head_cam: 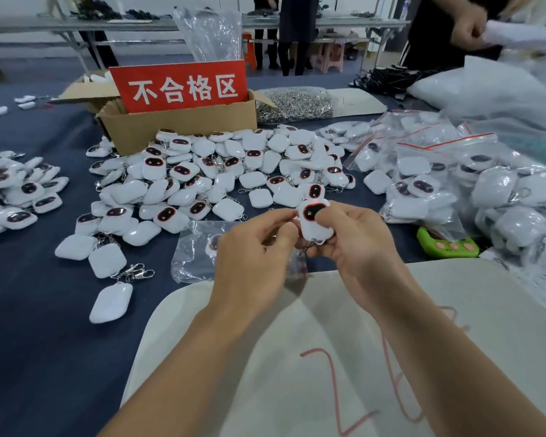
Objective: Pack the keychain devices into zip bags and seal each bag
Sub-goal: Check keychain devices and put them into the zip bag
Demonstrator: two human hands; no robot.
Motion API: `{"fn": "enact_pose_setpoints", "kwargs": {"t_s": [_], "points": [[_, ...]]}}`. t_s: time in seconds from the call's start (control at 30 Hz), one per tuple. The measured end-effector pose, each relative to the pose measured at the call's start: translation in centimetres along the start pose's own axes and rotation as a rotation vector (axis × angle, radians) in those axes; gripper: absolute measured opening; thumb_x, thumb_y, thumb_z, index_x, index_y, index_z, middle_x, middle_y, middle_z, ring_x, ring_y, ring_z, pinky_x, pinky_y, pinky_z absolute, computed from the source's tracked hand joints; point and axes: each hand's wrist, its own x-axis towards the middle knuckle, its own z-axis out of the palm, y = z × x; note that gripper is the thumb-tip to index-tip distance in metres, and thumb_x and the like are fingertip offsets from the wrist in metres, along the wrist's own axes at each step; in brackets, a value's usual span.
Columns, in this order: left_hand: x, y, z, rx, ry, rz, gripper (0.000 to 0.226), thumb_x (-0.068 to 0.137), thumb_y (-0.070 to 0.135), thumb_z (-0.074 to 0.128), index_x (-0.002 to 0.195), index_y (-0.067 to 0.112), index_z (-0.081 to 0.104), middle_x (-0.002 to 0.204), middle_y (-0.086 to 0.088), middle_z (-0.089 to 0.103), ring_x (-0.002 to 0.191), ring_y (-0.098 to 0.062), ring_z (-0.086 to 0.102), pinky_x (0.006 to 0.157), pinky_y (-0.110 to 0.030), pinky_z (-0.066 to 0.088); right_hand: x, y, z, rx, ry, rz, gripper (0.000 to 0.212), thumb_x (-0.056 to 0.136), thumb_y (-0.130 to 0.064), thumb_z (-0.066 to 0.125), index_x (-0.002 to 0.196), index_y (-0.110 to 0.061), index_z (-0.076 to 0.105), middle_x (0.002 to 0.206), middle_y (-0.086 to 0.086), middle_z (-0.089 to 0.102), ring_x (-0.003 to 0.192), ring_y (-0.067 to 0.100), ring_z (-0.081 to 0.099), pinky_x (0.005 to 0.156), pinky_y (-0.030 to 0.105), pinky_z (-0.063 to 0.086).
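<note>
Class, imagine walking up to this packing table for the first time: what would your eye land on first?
Probably the red sign with white Chinese characters, standing in the brown cardboard box at the back. Next, the big heap of white keychain devices with dark faces spread mid-table. Then both hands, left and right, holding one white keychain device in front.

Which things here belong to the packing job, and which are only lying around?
Belong to the job:
- keychain device held in both hands: left hand, right hand
- pile of loose devices
- zip bag lying under the hands
- sealed bags on the right

Lying about:
- cardboard box with red sign
- green gadget
- metal clips heap
</note>
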Motion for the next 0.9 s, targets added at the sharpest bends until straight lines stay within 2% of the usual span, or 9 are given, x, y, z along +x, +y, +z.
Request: {"fn": "enact_pose_setpoints", "kwargs": {"t_s": [0.17, 0.23, 0.3, 0.43, 0.53, 0.63, 0.7, 0.8, 0.9], "points": [[0.2, 0.3, 0.3, -0.015, 0.004, 0.041, 0.034, 0.095, 0.023, 0.063, 0.122, 0.040, 0.073, 0.103, 0.029, 0.074, 0.093, 0.002, 0.071, 0.081, -0.022, 0.054, -0.3, -0.4, 0.0, -0.020, -0.046, 0.022, 0.022, 0.098, -0.007, 0.057, 0.105, 0.004, 0.075, 0.095, 0.029, 0.071, 0.077, 0.028, 0.066, 0.063, 0.030, 0.054], [0.1, 0.5, 0.3, -0.023, -0.035, 0.060, 0.035, 0.096, 0.022, 0.062, 0.121, 0.044, 0.074, 0.098, 0.024, 0.076, 0.085, 0.000, 0.070, 0.075, -0.021, 0.051, -0.6, -0.5, 0.0, -0.061, -0.055, 0.009, 0.021, 0.098, -0.007, 0.057, 0.102, 0.003, 0.074, 0.097, 0.032, 0.071, 0.076, 0.027, 0.064, 0.059, 0.028, 0.054], [0.1, 0.6, 0.3, -0.045, -0.043, 0.065, 0.033, 0.095, 0.023, 0.063, 0.118, 0.043, 0.075, 0.095, 0.023, 0.076, 0.082, 0.001, 0.069, 0.073, -0.021, 0.050, -0.7, -0.3, 0.1, -0.095, -0.056, 0.012, 0.018, 0.096, -0.008, 0.059, 0.096, 0.002, 0.074, 0.085, 0.025, 0.070, 0.069, 0.024, 0.060, 0.052, 0.026, 0.051], [0.1, 0.4, 0.2, -0.099, -0.021, 0.064, 0.029, 0.094, 0.024, 0.065, 0.114, 0.039, 0.078, 0.097, 0.024, 0.077, 0.093, -0.001, 0.073, 0.077, -0.029, 0.057, -0.5, 0.2, 0.0, -0.118, -0.039, -0.006, 0.016, 0.093, -0.008, 0.061, 0.086, -0.002, 0.075, 0.074, 0.012, 0.069, 0.062, 0.023, 0.056, 0.049, 0.025, 0.048], [0.1, 0.9, 0.2, -0.098, -0.024, 0.099, 0.036, 0.094, 0.026, 0.062, 0.103, 0.060, 0.073, 0.091, 0.026, 0.076, 0.083, 0.004, 0.071, 0.071, -0.014, 0.052, -0.2, 0.2, -0.4, -0.094, -0.111, 0.028, 0.016, 0.091, -0.004, 0.062, 0.096, 0.001, 0.075, 0.078, 0.014, 0.068, 0.066, 0.023, 0.062, 0.053, 0.026, 0.051], [0.1, 1.3, 0.3, -0.072, -0.011, 0.121, 0.036, 0.094, 0.036, 0.061, 0.096, 0.072, 0.064, 0.094, 0.033, 0.073, 0.086, 0.007, 0.069, 0.073, -0.006, 0.047, -0.1, 0.0, -1.0, -0.054, -0.203, 0.051, 0.027, 0.083, 0.001, 0.061, 0.107, 0.007, 0.072, 0.090, 0.026, 0.066, 0.079, 0.029, 0.065, 0.067, 0.034, 0.057], [0.2, 1.2, 0.4, -0.066, -0.010, 0.122, 0.036, 0.094, 0.037, 0.061, 0.096, 0.072, 0.064, 0.095, 0.033, 0.073, 0.088, 0.007, 0.070, 0.074, -0.008, 0.049, -0.1, 0.1, -1.1, -0.073, -0.218, 0.036, 0.025, 0.088, 0.006, 0.060, 0.110, 0.006, 0.071, 0.094, 0.033, 0.066, 0.084, 0.032, 0.063, 0.070, 0.035, 0.057], [0.2, 0.8, 0.5, -0.067, -0.016, 0.116, 0.035, 0.095, 0.035, 0.061, 0.100, 0.069, 0.066, 0.098, 0.032, 0.074, 0.092, 0.004, 0.071, 0.082, -0.019, 0.056, -0.2, 0.3, -1.0, -0.084, -0.197, 0.017, 0.022, 0.093, 0.009, 0.058, 0.108, 0.004, 0.073, 0.094, 0.031, 0.069, 0.079, 0.030, 0.062, 0.061, 0.027, 0.055], [0.3, 0.6, 0.4, -0.066, -0.013, 0.106, 0.036, 0.095, 0.032, 0.064, 0.105, 0.066, 0.067, 0.102, 0.033, 0.073, 0.096, 0.004, 0.071, 0.085, -0.025, 0.058, -0.4, 0.1, -0.8, -0.133, -0.198, -0.024, 0.022, 0.094, 0.007, 0.060, 0.107, -0.002, 0.076, 0.101, 0.034, 0.071, 0.077, 0.027, 0.062, 0.060, 0.025, 0.054]]}}
